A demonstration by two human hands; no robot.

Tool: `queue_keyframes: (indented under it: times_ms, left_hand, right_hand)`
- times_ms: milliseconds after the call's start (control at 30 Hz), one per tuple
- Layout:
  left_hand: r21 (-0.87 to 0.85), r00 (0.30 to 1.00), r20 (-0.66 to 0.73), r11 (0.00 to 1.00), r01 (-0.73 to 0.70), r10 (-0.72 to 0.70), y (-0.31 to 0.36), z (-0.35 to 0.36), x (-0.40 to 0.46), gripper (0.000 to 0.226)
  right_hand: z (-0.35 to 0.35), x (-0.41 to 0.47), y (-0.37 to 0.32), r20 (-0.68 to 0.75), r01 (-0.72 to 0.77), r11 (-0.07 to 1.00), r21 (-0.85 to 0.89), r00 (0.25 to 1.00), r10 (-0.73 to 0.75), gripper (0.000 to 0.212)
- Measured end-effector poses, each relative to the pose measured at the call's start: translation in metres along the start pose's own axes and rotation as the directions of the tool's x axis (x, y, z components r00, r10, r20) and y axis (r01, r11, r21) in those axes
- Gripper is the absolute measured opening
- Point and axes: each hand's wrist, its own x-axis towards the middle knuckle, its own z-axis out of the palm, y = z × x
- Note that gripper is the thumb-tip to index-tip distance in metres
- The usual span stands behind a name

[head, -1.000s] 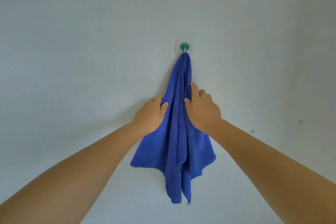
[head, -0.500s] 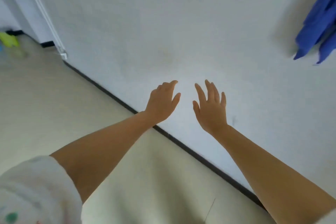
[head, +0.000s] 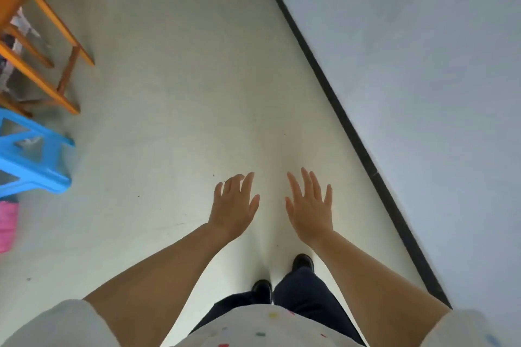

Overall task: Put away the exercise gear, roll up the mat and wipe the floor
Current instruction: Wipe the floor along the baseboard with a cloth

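My left hand (head: 234, 203) and my right hand (head: 309, 205) hover side by side over the pale floor (head: 180, 98), fingers spread and holding nothing. Below them are my dark trousers and black shoes (head: 303, 261). The blue cloth, the mat and the exercise gear are out of view.
A white wall (head: 423, 70) with a black skirting strip (head: 352, 132) runs along the right. At the left edge stand an orange wooden chair (head: 42, 45), a blue plastic stool (head: 31, 158) and something pink (head: 8, 225).
Both hands let go of the blue cloth hanging on the wall hook. The view then swung left and down, away from the wall, to the floor and my feet.
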Motion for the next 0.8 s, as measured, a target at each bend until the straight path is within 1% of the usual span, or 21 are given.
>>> queue_keyframes:
  times_ms: [67, 100, 200, 300, 433, 633, 700, 800]
  left_hand:
    - [0.003, 0.996, 0.009, 0.996, 0.085, -0.085, -0.02, 0.003, -0.004, 0.06]
    - [0.006, 0.992, 0.019, 0.992, 0.122, -0.123, -0.03, 0.004, -0.003, 0.057]
    - [0.004, 0.977, 0.034, 0.978, 0.21, -0.21, -0.054, -0.001, 0.008, 0.057]
    - [-0.002, 0.966, 0.027, 0.966, 0.257, -0.257, -0.078, -0.005, 0.034, 0.056]
    - [0.054, 0.949, 0.038, 0.949, 0.31, -0.312, -0.117, -0.022, 0.097, 0.059]
    - [0.093, 0.926, 0.004, 0.922, 0.377, -0.379, -0.18, -0.075, 0.199, 0.061]
    - [0.085, 0.908, -0.005, 0.904, 0.419, -0.42, -0.2, -0.089, 0.226, 0.061]
    - [0.053, 0.88, 0.017, 0.879, 0.474, -0.475, -0.224, -0.101, 0.259, 0.061]
  right_hand:
    - [0.002, 0.016, -0.027, 0.039, 0.067, 0.998, -0.003, 0.997, -0.067, 0.057]
    - [0.003, 0.025, -0.038, 0.059, 0.098, 0.995, -0.005, 0.993, -0.098, 0.057]
    - [0.004, 0.055, -0.061, 0.098, 0.168, 0.986, -0.003, 0.981, -0.167, 0.056]
    - [0.004, 0.096, -0.074, 0.123, 0.195, 0.981, -0.003, 0.973, -0.193, 0.056]
    - [0.0, 0.172, -0.083, 0.14, 0.221, 0.974, -0.041, 0.967, -0.214, 0.056]
    - [-0.04, 0.298, -0.11, 0.129, 0.227, 0.972, -0.066, 0.967, -0.218, 0.055]
    - [-0.052, 0.336, -0.126, 0.139, 0.255, 0.964, -0.067, 0.96, -0.244, 0.054]
    - [-0.062, 0.38, -0.152, 0.157, 0.295, 0.954, -0.054, 0.946, -0.284, 0.054]
